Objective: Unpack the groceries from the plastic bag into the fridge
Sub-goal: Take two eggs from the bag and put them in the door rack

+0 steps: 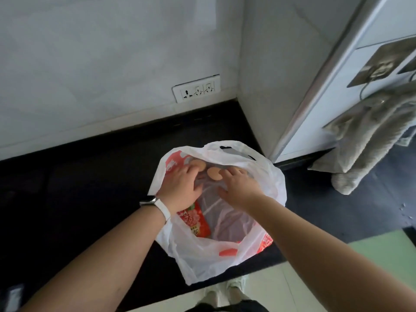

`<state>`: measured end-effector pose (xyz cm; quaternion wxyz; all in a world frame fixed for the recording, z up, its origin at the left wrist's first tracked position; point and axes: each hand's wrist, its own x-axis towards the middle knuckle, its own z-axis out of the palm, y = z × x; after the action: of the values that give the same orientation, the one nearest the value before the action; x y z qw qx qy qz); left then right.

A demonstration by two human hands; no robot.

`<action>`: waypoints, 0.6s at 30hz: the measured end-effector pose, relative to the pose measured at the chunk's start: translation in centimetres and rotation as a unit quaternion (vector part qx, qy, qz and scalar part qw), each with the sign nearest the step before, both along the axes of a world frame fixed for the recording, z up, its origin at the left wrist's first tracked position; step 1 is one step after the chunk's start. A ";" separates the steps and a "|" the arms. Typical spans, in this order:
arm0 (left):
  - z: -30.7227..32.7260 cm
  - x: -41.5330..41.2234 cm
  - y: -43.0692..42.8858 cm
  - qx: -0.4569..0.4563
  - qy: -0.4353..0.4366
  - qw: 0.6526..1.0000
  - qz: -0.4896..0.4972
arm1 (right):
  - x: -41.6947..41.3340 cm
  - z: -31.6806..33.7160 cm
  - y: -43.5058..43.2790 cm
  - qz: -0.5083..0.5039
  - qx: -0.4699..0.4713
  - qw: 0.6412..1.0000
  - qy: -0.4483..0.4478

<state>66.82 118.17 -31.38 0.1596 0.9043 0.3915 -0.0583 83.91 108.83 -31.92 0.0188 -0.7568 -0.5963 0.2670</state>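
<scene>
A white plastic bag (198,255) with red print stands open on the black counter (90,176). Both my hands are inside its mouth. My left hand (182,188), with a white watch on the wrist, closes its fingers over a brown egg (201,164) at the bag's far side. My right hand (240,188) holds a second brown egg (214,173) between its fingertips. A red packet (198,221) lies in the bag under my left wrist. The white fridge (351,70) stands at the right, only its side showing.
A white tiled wall with a socket strip (196,88) runs behind the counter. Metal hooks (380,66) on the fridge's side carry a grey towel (369,136). Pale floor tiles (380,251) and my shoes show below the counter edge.
</scene>
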 end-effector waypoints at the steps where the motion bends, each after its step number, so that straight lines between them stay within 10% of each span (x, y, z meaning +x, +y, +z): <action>1: -0.5 0.2 0.6 -0.002 0.002 1.000 0.004 | 0.1 -0.4 0.5 -0.004 -0.007 1.000 0.000; 18: -6.8 1.1 5.4 -0.124 -0.036 0.989 0.070 | -2.3 -3.8 5.6 -0.017 -0.006 1.000 -0.021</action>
<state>67.87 123.59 -38.19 0.2884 0.8494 0.4376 -0.0625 81.60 114.42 -35.74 0.0065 -0.7721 -0.5824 0.2541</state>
